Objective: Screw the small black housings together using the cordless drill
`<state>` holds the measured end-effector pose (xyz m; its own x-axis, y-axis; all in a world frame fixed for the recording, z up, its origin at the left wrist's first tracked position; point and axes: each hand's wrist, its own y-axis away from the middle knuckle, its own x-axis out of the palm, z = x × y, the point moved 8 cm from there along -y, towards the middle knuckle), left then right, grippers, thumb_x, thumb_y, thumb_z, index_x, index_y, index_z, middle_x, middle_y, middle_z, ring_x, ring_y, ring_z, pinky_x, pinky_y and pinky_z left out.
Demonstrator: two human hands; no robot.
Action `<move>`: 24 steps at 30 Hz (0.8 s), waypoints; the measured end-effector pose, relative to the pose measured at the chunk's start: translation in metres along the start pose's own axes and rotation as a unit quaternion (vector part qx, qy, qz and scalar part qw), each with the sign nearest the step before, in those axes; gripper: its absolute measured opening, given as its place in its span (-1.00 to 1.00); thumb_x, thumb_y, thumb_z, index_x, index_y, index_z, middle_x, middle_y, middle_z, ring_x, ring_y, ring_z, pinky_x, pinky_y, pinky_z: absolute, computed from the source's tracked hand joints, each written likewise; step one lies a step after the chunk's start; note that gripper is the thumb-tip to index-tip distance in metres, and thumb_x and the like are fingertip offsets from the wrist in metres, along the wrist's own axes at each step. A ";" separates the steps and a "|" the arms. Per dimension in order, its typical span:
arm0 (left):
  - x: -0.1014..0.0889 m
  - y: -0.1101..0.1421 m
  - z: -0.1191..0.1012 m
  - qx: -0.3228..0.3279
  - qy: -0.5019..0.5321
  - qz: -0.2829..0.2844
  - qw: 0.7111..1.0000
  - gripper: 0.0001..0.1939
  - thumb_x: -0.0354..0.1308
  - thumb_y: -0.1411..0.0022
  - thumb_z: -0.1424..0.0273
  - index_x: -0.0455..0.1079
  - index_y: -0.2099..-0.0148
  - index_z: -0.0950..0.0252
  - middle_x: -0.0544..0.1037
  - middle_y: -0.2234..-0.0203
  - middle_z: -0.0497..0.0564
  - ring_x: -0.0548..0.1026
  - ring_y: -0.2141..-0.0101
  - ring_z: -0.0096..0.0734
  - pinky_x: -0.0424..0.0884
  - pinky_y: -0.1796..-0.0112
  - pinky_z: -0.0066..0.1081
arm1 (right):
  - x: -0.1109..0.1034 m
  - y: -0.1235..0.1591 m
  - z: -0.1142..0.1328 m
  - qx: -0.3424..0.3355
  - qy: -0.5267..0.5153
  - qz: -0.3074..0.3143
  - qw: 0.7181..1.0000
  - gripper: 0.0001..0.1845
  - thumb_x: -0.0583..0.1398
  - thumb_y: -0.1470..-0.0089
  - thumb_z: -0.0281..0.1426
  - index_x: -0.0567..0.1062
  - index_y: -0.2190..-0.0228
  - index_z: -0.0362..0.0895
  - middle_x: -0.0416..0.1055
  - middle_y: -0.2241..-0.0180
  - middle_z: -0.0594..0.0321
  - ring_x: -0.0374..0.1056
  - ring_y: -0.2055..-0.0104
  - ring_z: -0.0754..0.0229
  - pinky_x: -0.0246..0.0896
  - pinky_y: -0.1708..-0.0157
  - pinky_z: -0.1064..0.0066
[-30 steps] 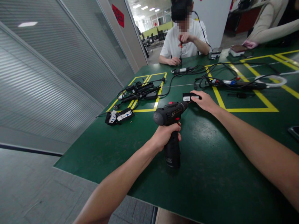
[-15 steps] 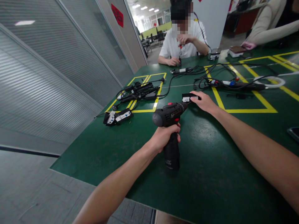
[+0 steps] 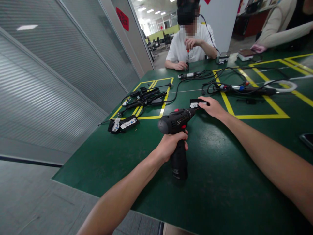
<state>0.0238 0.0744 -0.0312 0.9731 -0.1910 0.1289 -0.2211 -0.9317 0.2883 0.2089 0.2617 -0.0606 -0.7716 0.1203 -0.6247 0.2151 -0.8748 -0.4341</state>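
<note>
My left hand (image 3: 172, 143) is closed around the handle of a black cordless drill (image 3: 174, 121) with red buttons. The drill's chuck points forward and right, and its tip reaches a small black box-like part (image 3: 195, 103) with a white label. My right hand (image 3: 210, 106) grips that part by its right side, fingers over the top and thumb in front. Whether the drill's bit touches the part cannot be made out. Two similar black parts with white labels (image 3: 129, 122) lie on the table to the left.
A tangle of black cables and adapters (image 3: 149, 98) lies inside yellow tape at left. Corded tools (image 3: 244, 88) and cables run across the right. A phone-like object (image 3: 306, 139) is at the right edge. A co-worker (image 3: 190, 49) sits opposite, holding a red-handled tool; another person's sleeve is far right.
Both hands, the drill and the part hold nearly the same place. The view has shifted slightly, and the person opposite has raised their head a little.
</note>
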 end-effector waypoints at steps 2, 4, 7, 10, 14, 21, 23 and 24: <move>0.000 0.000 0.000 -0.001 0.001 0.000 1.000 -0.82 0.12 0.00 0.45 0.34 0.27 0.36 0.40 0.54 -0.04 0.39 0.63 -0.53 0.31 0.55 -0.49 | 0.000 0.000 0.000 -0.002 0.003 -0.001 1.000 -0.53 0.12 -0.08 -0.18 0.45 -0.02 -0.04 0.41 0.04 0.15 0.34 0.04 0.00 0.17 -0.01 0.17; 0.000 0.000 0.000 -0.001 0.003 -0.003 1.000 -0.82 0.13 0.01 0.46 0.34 0.27 0.36 0.40 0.54 -0.05 0.38 0.64 -0.54 0.30 0.56 -0.50 | 0.000 -0.001 -0.001 -0.002 0.004 -0.002 1.000 -0.53 0.12 -0.08 -0.18 0.45 -0.02 -0.04 0.42 0.04 0.16 0.34 0.04 0.00 0.17 0.00 0.18; 0.000 -0.001 -0.001 0.000 0.004 -0.005 1.000 -0.82 0.13 0.01 0.46 0.34 0.28 0.37 0.40 0.53 -0.05 0.38 0.64 -0.55 0.28 0.57 -0.51 | 0.000 0.000 -0.001 -0.002 0.002 -0.003 1.000 -0.53 0.11 -0.09 -0.18 0.45 -0.02 -0.04 0.42 0.04 0.16 0.35 0.05 0.00 0.17 0.00 0.18; 0.000 0.000 0.000 0.000 0.005 -0.005 1.000 -0.83 0.13 0.01 0.46 0.34 0.28 0.37 0.40 0.52 -0.04 0.39 0.64 -0.55 0.29 0.56 -0.51 | 0.000 0.000 0.000 -0.003 0.001 -0.004 1.000 -0.53 0.11 -0.09 -0.18 0.45 -0.02 -0.04 0.42 0.06 0.15 0.35 0.06 0.00 0.18 0.02 0.17; 0.000 0.000 -0.001 0.005 0.007 0.001 1.000 -0.84 0.12 0.00 0.46 0.34 0.29 0.36 0.39 0.52 -0.05 0.39 0.63 -0.54 0.32 0.55 -0.49 | -0.001 0.001 0.000 0.002 0.001 -0.002 1.000 -0.53 0.11 -0.09 -0.17 0.45 -0.02 -0.02 0.42 0.06 0.15 0.35 0.06 -0.01 0.18 0.02 0.15; 0.000 -0.001 0.000 -0.002 0.004 -0.003 1.000 -0.84 0.14 0.01 0.45 0.34 0.30 0.36 0.39 0.56 -0.06 0.39 0.63 -0.53 0.33 0.54 -0.48 | -0.001 0.000 -0.001 0.004 -0.002 -0.003 1.000 -0.52 0.12 -0.08 -0.16 0.45 -0.02 -0.01 0.42 0.05 0.16 0.34 0.04 -0.02 0.17 0.01 0.14; -0.001 -0.001 0.001 -0.005 0.004 -0.005 1.000 -0.83 0.15 0.02 0.45 0.34 0.30 0.36 0.39 0.56 -0.06 0.40 0.63 -0.52 0.32 0.54 -0.48 | -0.001 0.000 -0.001 0.004 -0.002 -0.002 1.000 -0.52 0.12 -0.08 -0.16 0.45 -0.02 -0.01 0.42 0.05 0.16 0.34 0.05 -0.02 0.18 0.02 0.14; -0.002 -0.002 0.001 -0.007 0.004 -0.006 1.000 -0.83 0.15 0.02 0.45 0.34 0.30 0.36 0.38 0.56 -0.06 0.40 0.63 -0.53 0.32 0.54 -0.49 | -0.001 0.000 -0.001 0.004 -0.001 -0.002 1.000 -0.52 0.12 -0.08 -0.16 0.45 -0.02 -0.02 0.42 0.04 0.16 0.34 0.05 -0.02 0.18 0.01 0.14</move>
<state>0.0228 0.0758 -0.0333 0.9753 -0.1766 0.1328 -0.2096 -0.9299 0.3023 0.2100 0.2617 -0.0608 -0.7740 0.1224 -0.6212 0.2077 -0.8778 -0.4316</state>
